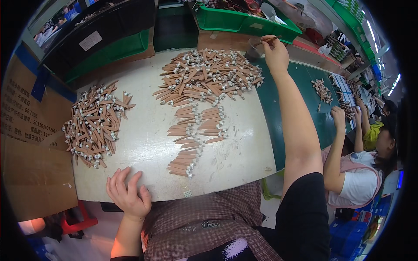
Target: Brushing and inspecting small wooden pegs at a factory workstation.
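My left hand [128, 191] rests at the table's front edge with its fingers spread, holding nothing. At the far right of the white tabletop, my right hand [275, 54] pinches a thin dark brown stick [271, 39]. Its left end reaches over a small see-through cup [253, 50] with dark contents; I cannot make out the tip. Mid-table lie loose rows of flat brown blade-shaped pieces with whitish knobbed ends [185, 143]. A big heap of the same pieces [209, 76] lies behind them. To the left is another pile [96, 124], beyond my left hand.
A cardboard box [35, 165] stands along the left side. Black and green bins [109, 52] and a green tray [244, 21] line the back. On the right, a green work surface [289, 104] carries more pieces, where a co-worker [355, 174] sits with raised hands.
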A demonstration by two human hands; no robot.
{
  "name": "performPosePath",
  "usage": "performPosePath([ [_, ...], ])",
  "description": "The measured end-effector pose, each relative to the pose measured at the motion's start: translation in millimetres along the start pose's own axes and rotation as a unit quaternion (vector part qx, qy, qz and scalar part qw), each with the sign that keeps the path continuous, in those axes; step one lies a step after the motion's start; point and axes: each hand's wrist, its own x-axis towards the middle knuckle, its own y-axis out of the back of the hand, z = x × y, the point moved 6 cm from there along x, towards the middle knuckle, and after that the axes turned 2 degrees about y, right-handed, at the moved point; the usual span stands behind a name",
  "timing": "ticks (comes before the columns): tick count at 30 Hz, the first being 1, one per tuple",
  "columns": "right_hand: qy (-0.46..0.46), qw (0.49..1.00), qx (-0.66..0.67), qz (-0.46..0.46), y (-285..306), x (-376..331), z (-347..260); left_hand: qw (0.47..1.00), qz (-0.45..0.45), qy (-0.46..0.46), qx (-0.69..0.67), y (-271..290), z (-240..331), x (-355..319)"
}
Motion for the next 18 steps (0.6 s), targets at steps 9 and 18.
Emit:
performPosePath([
  [9, -0.069, 0.996, -0.053, 0.006, 6.7, -0.7, -4.9, 1.000, 0.005, -0.006, 0.001, 0.4, 0.5, 0.5],
  [18, -0.032, 0.999, -0.043, 0.009, 6.5, -1.3, -4.1, 1.000, 0.003, -0.009, -0.004, 0.6, 0.5, 0.5],
])
